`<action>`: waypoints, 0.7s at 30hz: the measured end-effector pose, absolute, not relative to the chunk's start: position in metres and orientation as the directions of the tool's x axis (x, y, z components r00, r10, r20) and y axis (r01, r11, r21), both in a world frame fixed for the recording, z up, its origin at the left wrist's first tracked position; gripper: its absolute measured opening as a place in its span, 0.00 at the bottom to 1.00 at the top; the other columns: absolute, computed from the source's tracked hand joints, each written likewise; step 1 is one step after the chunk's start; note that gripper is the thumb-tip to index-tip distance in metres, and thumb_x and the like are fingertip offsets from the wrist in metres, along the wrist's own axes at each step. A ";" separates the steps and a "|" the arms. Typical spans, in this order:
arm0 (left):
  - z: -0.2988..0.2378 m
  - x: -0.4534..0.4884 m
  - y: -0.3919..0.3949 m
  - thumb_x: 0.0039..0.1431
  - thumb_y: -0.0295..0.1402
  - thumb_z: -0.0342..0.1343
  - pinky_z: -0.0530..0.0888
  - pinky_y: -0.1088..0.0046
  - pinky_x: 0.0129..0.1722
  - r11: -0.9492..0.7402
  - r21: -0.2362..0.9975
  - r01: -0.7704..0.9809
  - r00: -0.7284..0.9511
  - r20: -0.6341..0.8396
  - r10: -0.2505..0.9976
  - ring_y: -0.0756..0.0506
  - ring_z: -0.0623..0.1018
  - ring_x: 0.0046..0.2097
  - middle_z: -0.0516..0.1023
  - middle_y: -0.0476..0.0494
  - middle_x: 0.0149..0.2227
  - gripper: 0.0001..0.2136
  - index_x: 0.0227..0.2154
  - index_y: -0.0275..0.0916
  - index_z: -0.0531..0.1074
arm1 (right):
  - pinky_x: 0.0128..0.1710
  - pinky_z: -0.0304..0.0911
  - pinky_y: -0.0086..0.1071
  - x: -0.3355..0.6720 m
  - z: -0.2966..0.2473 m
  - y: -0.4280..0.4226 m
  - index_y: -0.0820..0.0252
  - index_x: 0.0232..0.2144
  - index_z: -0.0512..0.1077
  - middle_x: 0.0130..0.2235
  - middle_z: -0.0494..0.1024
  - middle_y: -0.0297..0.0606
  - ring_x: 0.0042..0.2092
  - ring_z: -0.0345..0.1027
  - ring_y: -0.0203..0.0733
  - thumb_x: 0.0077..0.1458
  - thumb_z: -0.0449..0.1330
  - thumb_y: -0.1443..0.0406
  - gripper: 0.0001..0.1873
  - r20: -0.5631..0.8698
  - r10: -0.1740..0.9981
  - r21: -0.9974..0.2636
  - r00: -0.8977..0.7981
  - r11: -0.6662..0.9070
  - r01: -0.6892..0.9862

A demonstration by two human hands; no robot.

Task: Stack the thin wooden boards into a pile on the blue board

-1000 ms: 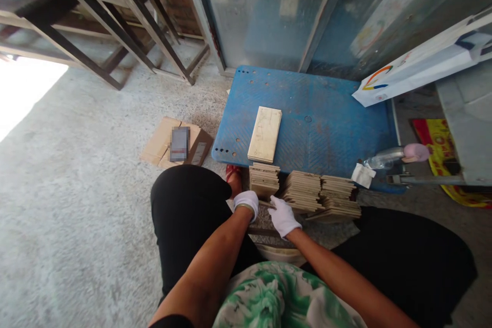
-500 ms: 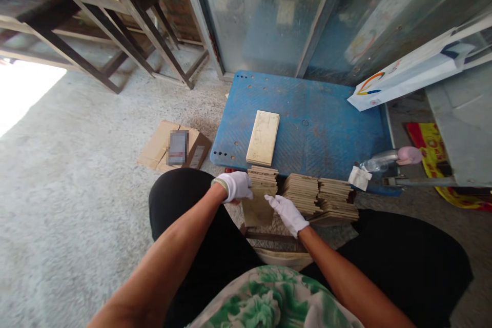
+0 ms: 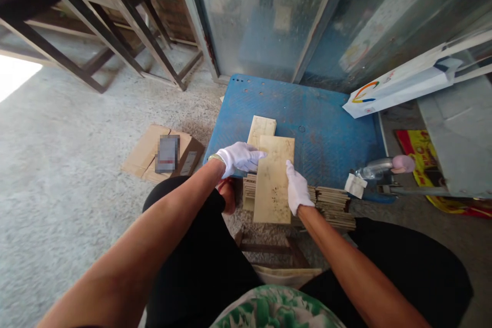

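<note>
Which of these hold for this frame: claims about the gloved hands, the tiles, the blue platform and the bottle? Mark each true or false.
1. The left hand and the right hand both grip the held tile. True.
2. The blue platform carries no tile. False: one flat tile lies on it.
3. The bottle has a green cap. False: the cap is pink.
4. A cardboard box lies on the floor left of the blue platform. True.
</note>
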State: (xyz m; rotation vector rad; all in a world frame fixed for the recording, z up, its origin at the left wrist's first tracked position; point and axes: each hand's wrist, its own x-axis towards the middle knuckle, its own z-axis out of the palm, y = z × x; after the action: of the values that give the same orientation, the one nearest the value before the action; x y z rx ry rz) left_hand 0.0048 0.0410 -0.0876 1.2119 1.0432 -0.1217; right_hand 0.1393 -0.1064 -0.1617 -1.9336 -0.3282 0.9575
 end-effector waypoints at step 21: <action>-0.178 0.061 0.147 0.58 0.39 0.46 0.70 0.71 0.47 -0.332 0.320 0.888 0.461 -0.606 0.648 0.40 0.75 0.49 0.76 0.33 0.47 0.21 0.48 0.32 0.73 | 0.35 0.62 0.35 0.166 -0.243 0.042 0.64 0.33 0.74 0.33 0.77 0.50 0.35 0.70 0.48 0.60 0.49 0.54 0.21 -0.376 0.578 -0.515 0.724 -0.780 0.356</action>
State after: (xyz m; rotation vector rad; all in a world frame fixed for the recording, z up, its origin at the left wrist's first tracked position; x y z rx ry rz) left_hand 0.0605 0.1473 -0.1777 2.0902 1.2735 -0.4977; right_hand 0.1664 0.0425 -0.2426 -2.5181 -0.7179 0.7429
